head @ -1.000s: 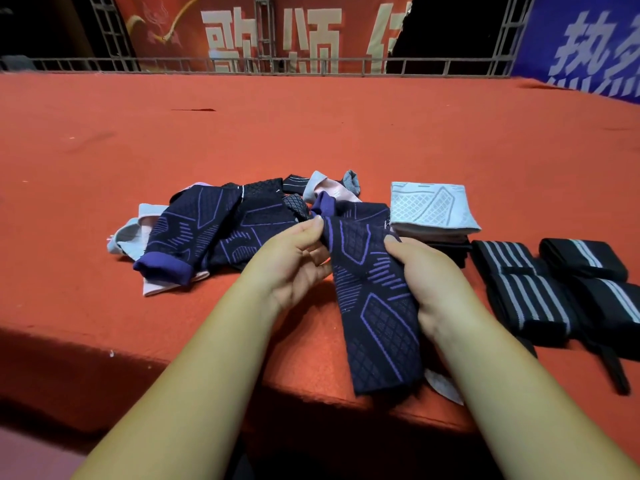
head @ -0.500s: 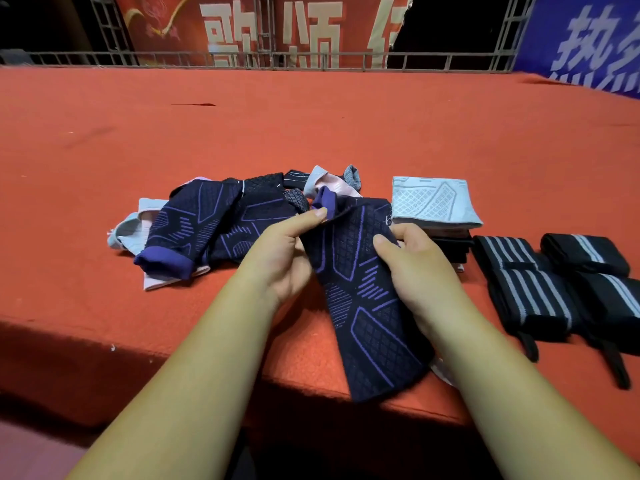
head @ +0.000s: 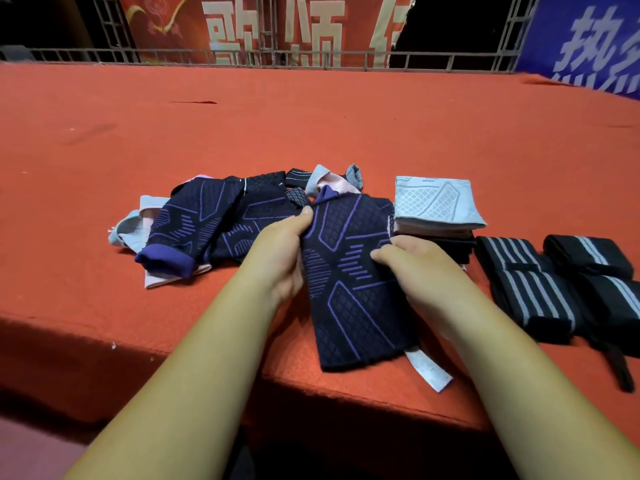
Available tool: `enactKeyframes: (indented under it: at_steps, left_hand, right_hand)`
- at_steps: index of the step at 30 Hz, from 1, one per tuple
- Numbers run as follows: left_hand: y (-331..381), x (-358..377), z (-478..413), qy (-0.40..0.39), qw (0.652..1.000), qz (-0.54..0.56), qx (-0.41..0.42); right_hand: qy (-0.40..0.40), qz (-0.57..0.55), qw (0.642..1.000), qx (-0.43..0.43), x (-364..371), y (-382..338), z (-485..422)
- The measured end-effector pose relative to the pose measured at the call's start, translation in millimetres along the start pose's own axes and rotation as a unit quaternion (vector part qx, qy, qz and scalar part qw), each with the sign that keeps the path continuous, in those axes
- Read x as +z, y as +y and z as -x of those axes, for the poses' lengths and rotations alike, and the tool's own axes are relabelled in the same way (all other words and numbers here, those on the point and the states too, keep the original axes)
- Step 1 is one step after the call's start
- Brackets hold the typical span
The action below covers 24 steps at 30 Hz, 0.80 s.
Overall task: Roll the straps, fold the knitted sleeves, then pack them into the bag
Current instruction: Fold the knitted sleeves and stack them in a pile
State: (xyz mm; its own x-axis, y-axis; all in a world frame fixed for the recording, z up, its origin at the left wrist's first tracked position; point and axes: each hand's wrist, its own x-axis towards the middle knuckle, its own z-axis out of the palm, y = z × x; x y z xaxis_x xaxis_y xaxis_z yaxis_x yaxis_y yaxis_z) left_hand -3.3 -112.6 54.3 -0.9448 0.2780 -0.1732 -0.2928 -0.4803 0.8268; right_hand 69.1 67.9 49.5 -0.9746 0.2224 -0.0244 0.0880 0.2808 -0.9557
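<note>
Rightmost strap roll (head: pixel 618 304) partly beyond the right edge

Event stage or exhibition hall, by look. Wide red carpet-covered counter (head: pixel 311 133) runs far beyond left hand (head: pixel 280 251). Past it: grey metal truss railing (head: pixel 433 60), red banner with large pale characters (head: pixel 311 22). Blue banner with white characters (head: pixel 588 39) far beyond right hand (head: pixel 419 268).
</note>
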Motion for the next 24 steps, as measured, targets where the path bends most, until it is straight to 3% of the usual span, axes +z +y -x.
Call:
enactKeyframes:
  at_steps: [3, 9, 12, 16, 20, 24]
  left_hand:
    - [5.9, 3.8, 8.2, -0.026, 0.999, 0.022, -0.035]
    - [0.3, 0.0, 13.1, -0.062, 0.979, -0.194, -0.021]
    - [-0.8, -3.0, 13.0, -0.067, 0.975, -0.209, 0.021]
    - [1.7, -5.1, 12.3, -0.017, 0.973, -0.209, 0.092]
    - [4.2, -10.9, 11.7, -0.062, 0.947, -0.275, 0.152]
    - [3.7, -11.7, 12.5, -0.04, 0.931, -0.31, 0.188]
  right_hand:
    - [0.011, -0.001, 1.0, -0.029, -1.2, 4.3, -1.5]
    - [0.047, -0.058, 0.995, -0.065, 2.1, 4.0, -3.7]
    - [0.043, -0.059, 0.995, -0.065, 4.1, 5.4, -6.2]
    - [0.12, -0.064, 0.988, -0.075, 4.1, 5.9, -7.9]
    - [0.101, -0.071, 0.985, -0.123, 4.0, 1.6, -3.5]
    - [0.084, -0.076, 0.985, -0.13, 4.0, 0.0, -2.4]
